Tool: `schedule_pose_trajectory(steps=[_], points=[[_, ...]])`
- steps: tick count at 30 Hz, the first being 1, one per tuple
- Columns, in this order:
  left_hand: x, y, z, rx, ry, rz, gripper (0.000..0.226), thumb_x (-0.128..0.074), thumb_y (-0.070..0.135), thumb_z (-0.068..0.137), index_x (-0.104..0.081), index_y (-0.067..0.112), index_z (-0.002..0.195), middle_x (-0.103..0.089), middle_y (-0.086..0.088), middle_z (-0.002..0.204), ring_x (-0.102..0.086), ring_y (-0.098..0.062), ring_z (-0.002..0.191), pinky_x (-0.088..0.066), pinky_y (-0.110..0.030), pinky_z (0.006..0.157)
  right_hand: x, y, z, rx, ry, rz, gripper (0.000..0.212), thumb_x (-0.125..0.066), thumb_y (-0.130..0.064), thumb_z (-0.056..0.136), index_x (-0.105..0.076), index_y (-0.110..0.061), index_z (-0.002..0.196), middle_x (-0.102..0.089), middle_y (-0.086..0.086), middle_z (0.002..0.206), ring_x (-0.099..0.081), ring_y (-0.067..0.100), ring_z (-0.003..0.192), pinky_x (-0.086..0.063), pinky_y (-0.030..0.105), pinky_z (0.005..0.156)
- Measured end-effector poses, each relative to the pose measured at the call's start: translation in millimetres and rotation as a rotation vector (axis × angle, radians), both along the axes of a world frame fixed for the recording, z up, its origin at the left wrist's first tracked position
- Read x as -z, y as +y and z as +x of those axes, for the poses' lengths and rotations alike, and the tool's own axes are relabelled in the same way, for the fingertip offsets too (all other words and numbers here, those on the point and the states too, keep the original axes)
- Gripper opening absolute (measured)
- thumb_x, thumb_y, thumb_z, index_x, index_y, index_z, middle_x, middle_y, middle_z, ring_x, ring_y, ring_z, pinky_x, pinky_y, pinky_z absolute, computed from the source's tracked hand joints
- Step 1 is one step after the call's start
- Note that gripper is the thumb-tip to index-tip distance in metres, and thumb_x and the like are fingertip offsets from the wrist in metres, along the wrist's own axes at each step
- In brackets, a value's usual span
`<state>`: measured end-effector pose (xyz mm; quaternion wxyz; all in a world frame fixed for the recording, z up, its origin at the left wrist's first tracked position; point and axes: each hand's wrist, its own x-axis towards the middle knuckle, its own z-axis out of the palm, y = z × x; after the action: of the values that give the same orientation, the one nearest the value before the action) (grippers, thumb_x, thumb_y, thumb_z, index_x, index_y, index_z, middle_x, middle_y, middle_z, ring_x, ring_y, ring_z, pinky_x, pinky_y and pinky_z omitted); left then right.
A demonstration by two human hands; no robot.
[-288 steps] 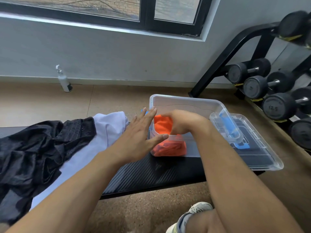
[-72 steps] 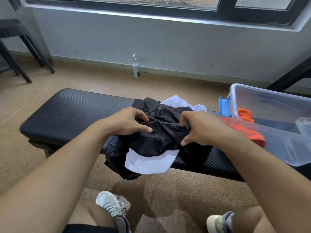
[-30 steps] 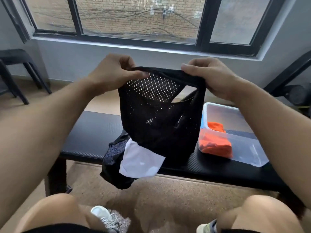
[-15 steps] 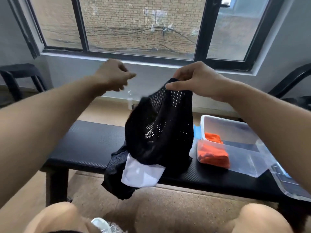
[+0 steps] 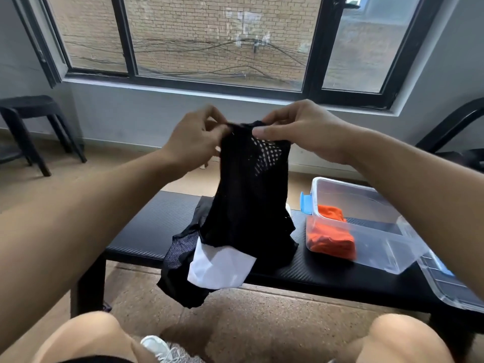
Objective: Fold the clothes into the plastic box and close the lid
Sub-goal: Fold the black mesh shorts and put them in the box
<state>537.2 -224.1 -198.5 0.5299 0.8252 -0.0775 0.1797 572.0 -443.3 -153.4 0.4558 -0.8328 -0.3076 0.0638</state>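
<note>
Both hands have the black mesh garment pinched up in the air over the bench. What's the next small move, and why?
Probably spread the hands apart along the top edge. The left hand and right hand pinch the black mesh garment close together, so it hangs bunched and narrow. Only the orange garment lies in the plastic box, so this piece needs flattening before folding.

lid [image 5: 450, 281]: cut off at right edge | white garment [image 5: 222, 268]: mostly hidden under black mesh garment [image 5: 251, 205] | bench [image 5: 157, 226]: partly covered
</note>
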Motion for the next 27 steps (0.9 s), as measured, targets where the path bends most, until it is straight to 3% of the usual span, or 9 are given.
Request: schedule_pose_trajectory(steps=[5, 9, 11, 13, 17, 19, 21, 23, 27], points=[[-15, 24, 21, -0.164, -0.007, -0.097, 0.017, -0.055, 0.019, 0.101, -0.052, 0.028, 0.087, -0.068, -0.015, 0.094, -0.063, -0.023, 0.083, -0.058, -0.060, 0.086, 9, -6, -4, -0.060, 0.020, -0.142, 0.030, -0.082, -0.033, 0.081, -0.066, -0.019, 0.103, -0.076, 0.002, 0.081, -0.068, 0.016, 0.072, -0.050, 0.033, 0.079], [-24, 50, 30, -0.299, 0.010, -0.047, 0.011, -0.056, 0.024, 0.100, -0.053, 0.026, 0.090, -0.065, -0.011, 0.099, -0.065, -0.027, 0.090, -0.059, -0.055, 0.087, 17, -10, -1, -0.045, -0.196, -0.370, 0.029, -0.082, -0.046, 0.078, -0.068, -0.021, 0.083, -0.070, -0.010, 0.069, -0.059, 0.004, 0.061, -0.046, 0.026, 0.068], [-22, 62, 30, -0.320, 0.094, -0.026, 0.004, -0.054, 0.021, 0.102, -0.055, 0.018, 0.099, -0.063, -0.014, 0.101, -0.064, -0.027, 0.086, -0.061, -0.045, 0.078, 16, -18, 5, 0.020, -0.315, -0.420, 0.039, -0.080, -0.056, 0.075, -0.064, -0.020, 0.072, -0.061, -0.004, 0.063, -0.051, 0.008, 0.059, -0.041, 0.030, 0.063], [-13, 68, 26, -0.286, 0.261, -0.049, 0.016, -0.047, 0.011, 0.103, -0.061, 0.011, 0.096, -0.064, -0.012, 0.094, -0.061, -0.024, 0.077, -0.056, -0.035, 0.068, 15, -27, 11, 0.082, -0.375, -0.390, 0.049, -0.079, -0.060, 0.074, -0.058, -0.017, 0.067, -0.058, 0.009, 0.066, -0.049, 0.017, 0.062, -0.038, 0.033, 0.064], [7, 75, 15, -0.083, 0.576, -0.384, 0.043, -0.025, 0.011, 0.103, -0.066, 0.015, 0.090, -0.070, -0.007, 0.087, -0.065, -0.022, 0.076, -0.053, -0.040, 0.083, 20, -38, 22, 0.114, -0.246, -0.278, 0.049, -0.077, -0.053, 0.079, -0.061, -0.008, 0.073, -0.053, 0.004, 0.067, -0.048, 0.013, 0.066, -0.036, 0.033, 0.068], [13, 79, 15, -0.009, 0.595, -0.562, 0.041, -0.025, 0.016, 0.102, -0.065, 0.015, 0.090, -0.071, -0.005, 0.083, -0.065, -0.020, 0.071, -0.054, -0.040, 0.082, 25, -41, 26, 0.109, -0.132, -0.219, 0.044, -0.077, -0.047, 0.083, -0.065, -0.005, 0.083, -0.060, 0.002, 0.073, -0.054, 0.010, 0.070, -0.041, 0.030, 0.069], [17, 80, 17, -0.019, 0.561, -0.787, 0.034, -0.028, 0.019, 0.099, -0.052, 0.016, 0.075, -0.065, -0.006, 0.075, -0.064, -0.020, 0.068, -0.054, -0.036, 0.075, 29, -46, 28, 0.098, -0.041, -0.187, 0.025, -0.079, -0.031, 0.085, -0.065, -0.010, 0.083, -0.064, -0.008, 0.068, -0.059, 0.003, 0.065, -0.045, 0.019, 0.065], [16, 80, 22, -0.080, 0.540, -0.947, 0.031, -0.038, 0.022, 0.097, -0.038, 0.019, 0.066, -0.060, -0.007, 0.070, -0.062, -0.021, 0.070, -0.052, -0.035, 0.080, 36, -49, 29, 0.086, -0.054, -0.242, 0.019, -0.082, -0.018, 0.082, -0.063, -0.016, 0.079, -0.063, -0.012, 0.063, -0.057, 0.002, 0.059, -0.046, 0.020, 0.061], [10, 69, 22, -0.030, 0.651, -0.662, 0.022, -0.058, 0.018, 0.098, -0.054, 0.018, 0.076, -0.055, 0.002, 0.065, -0.049, -0.008, 0.047, -0.044, -0.018, 0.055, 57, -51, 28, 0.072, -0.088, -0.389, 0.031, -0.084, -0.024, 0.080, -0.059, -0.018, 0.064, -0.050, -0.014, 0.053, -0.044, 0.004, 0.052, -0.036, 0.023, 0.054]])
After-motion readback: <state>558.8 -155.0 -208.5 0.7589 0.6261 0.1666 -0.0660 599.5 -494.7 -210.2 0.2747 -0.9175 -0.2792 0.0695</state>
